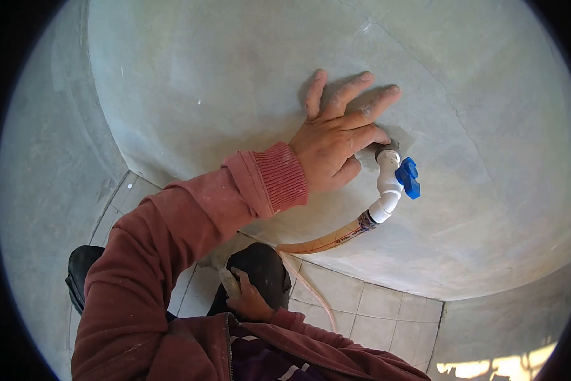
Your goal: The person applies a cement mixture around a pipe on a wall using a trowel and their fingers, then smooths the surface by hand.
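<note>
My left hand (336,136) is spread against the grey plastered wall, back of the hand toward me. Its index fingertip presses at the collar where a white plastic tap (389,181) comes out of the wall. Around that collar lies a darker, damp-looking patch of cement (403,135). The tap has a blue handle (409,178), and a tan hose (330,241) is pushed onto its outlet. Low down by my knee, my right hand (253,301) is closed around a cement-smeared hand tool (230,284). The tool's far end blends into the floor behind it.
The curved-looking wall (234,82) fills most of the view, with a thin crack running down its right side. My dark-trousered knee (260,267) is close below the hose. Pale floor tiles (374,305) meet the wall, and the hose trails down across them.
</note>
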Motion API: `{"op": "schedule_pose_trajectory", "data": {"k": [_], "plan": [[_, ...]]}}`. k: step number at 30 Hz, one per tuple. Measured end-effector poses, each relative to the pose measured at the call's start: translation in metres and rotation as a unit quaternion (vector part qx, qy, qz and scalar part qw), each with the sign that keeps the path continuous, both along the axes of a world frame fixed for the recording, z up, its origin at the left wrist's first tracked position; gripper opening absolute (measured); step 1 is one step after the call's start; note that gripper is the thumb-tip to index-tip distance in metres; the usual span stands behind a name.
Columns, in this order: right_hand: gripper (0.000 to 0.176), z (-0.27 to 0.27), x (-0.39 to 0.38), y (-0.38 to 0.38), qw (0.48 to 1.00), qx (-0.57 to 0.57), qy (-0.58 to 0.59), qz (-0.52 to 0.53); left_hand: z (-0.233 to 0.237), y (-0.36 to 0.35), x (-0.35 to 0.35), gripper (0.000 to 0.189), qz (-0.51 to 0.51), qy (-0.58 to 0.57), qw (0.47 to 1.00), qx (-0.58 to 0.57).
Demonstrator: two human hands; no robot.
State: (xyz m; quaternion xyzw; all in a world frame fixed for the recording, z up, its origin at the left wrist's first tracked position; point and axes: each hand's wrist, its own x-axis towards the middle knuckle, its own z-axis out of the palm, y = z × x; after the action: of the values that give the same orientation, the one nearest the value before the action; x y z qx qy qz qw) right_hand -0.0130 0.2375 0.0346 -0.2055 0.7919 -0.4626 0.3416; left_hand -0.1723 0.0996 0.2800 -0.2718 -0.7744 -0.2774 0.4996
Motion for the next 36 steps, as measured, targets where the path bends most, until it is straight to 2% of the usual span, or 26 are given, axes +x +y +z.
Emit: {"op": "schedule_pose_trajectory", "data": {"k": [9,12,15,18,21,23,24,26,27,30,32,36], "plan": [[0.078,0.004,0.003,-0.003,1.0,0.019,0.011,0.004,-0.003,0.004,0.007,0.039,0.008,-0.032,0.999,0.001],[0.078,0.007,0.002,-0.006,0.999,0.042,-0.023,0.009,-0.001,0.002,0.009,0.029,0.023,-0.037,0.999,-0.006],[0.079,0.002,0.003,-0.006,0.999,0.038,-0.006,0.007,-0.001,0.001,0.009,0.03,-0.005,-0.034,0.999,0.005],[0.079,-0.001,0.005,-0.006,1.0,0.017,0.014,0.004,-0.003,0.003,0.008,0.029,0.018,-0.022,0.999,0.03],[0.079,0.001,0.005,-0.005,1.0,0.021,0.013,0.001,-0.007,0.008,0.008,0.029,0.037,-0.028,0.999,-0.002],[0.079,0.001,0.006,-0.004,0.999,0.024,0.019,0.006,-0.005,0.005,0.011,0.042,-0.011,-0.032,0.999,0.036],[0.079,0.002,0.006,-0.003,0.999,0.025,0.02,0.004,-0.006,0.004,0.011,0.042,-0.013,-0.031,0.999,0.036],[0.078,0.002,0.007,-0.003,1.0,0.019,0.006,-0.008,-0.01,0.003,0.009,0.034,0.051,-0.021,0.997,0.048],[0.078,0.003,0.007,-0.003,1.0,0.017,0.007,-0.008,-0.014,0.005,0.008,0.034,0.051,-0.02,0.997,0.046],[0.079,0.004,0.007,-0.001,1.0,0.018,0.011,-0.008,-0.026,0.012,0.005,0.044,0.083,-0.014,0.996,-0.007],[0.078,0.001,0.006,-0.001,1.0,0.024,-0.001,-0.015,-0.027,0.015,0.001,0.066,0.102,0.009,0.994,-0.022],[0.078,-0.001,0.006,0.001,0.999,0.031,0.003,-0.02,-0.012,0.0,-0.01,0.066,0.151,0.052,0.984,-0.074]]}}
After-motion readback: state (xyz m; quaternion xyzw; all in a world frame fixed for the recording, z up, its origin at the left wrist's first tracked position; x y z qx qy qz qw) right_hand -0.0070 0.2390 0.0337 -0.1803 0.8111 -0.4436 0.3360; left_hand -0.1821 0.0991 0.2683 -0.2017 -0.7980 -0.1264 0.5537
